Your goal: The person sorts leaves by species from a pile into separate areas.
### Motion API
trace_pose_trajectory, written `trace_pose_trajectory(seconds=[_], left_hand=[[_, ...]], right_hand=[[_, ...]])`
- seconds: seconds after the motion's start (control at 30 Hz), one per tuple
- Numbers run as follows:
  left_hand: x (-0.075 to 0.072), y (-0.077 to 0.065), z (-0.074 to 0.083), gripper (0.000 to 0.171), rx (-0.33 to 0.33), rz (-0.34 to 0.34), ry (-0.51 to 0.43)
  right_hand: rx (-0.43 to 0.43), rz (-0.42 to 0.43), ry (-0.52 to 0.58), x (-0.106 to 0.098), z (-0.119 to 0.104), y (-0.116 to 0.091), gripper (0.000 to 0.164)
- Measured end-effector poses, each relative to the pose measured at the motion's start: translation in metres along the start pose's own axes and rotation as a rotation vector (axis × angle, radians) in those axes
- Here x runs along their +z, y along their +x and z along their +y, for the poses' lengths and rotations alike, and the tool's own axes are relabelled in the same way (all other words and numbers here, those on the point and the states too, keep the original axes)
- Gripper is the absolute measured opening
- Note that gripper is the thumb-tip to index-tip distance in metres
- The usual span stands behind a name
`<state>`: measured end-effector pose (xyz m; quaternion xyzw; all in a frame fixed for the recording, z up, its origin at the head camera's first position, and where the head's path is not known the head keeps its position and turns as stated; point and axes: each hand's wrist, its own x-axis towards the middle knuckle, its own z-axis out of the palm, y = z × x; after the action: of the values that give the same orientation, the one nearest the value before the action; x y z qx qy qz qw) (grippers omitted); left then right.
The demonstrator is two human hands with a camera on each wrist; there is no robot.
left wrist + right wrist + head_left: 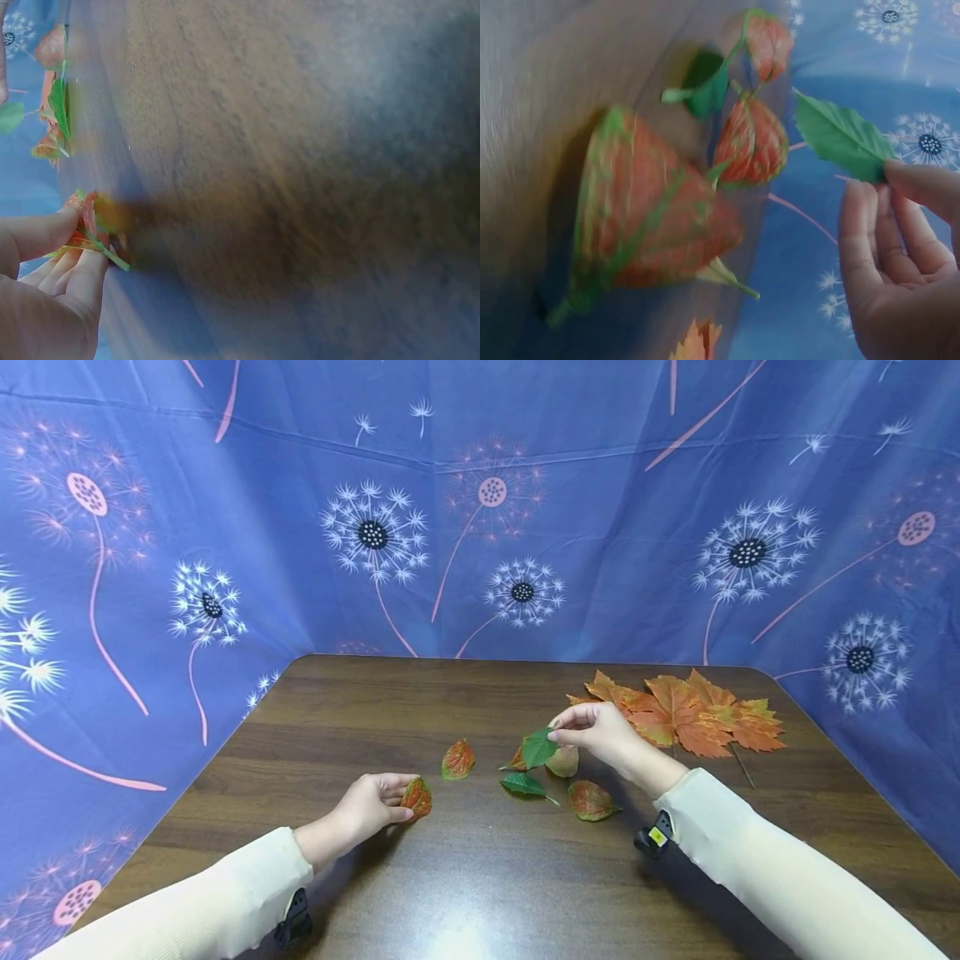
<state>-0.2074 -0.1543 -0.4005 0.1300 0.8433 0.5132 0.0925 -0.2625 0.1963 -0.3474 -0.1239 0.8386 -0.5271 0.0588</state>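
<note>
The right hand (606,737) pinched a green, toothed, oval leaf (537,749) by one end above the brown wood-grained counter (337,718), its long axis slanting down-left from the fingertips in the head view, its face faintly veined. The left hand (363,810) pinched a mottled red-orange, green-edged leaf (418,799). Beyond the right hand lay orange, pointed-lobed leaves (686,714).

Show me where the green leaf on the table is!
In the head view, the lying green leaf is on the table, right of centre, just below the held leaf in the right hand and left of a red-green leaf.
</note>
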Motion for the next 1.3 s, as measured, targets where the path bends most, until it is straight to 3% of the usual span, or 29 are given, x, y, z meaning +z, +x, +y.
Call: trace_pose_trajectory(seconds=[0.3, 0.63, 1.07, 1.3], left_hand=[[-0.001, 0.001, -0.002, 0.049, 0.011, -0.006, 0.019], [-0.003, 0.001, 0.0, 0.047, 0.0, -0.005, 0.028], [-0.001, 0.003, 0.002, 0.046, -0.009, 0.002, 0.038], [-0.003, 0.003, -0.001, 0.046, 0.0, -0.004, 0.016]], right_hand=[[-0.148, 0.161, -0.199, -0.001, 0.002, 0.018, 0.014], [-0.145, 0.288, -0.351, -0.014, 0.01, 0.041, 0.01], [-0.144, 0.333, -0.472, -0.014, 0.027, 0.077, 0.007], [-0.094, 0.289, -0.481, -0.015, 0.035, 0.09, 0.01]])
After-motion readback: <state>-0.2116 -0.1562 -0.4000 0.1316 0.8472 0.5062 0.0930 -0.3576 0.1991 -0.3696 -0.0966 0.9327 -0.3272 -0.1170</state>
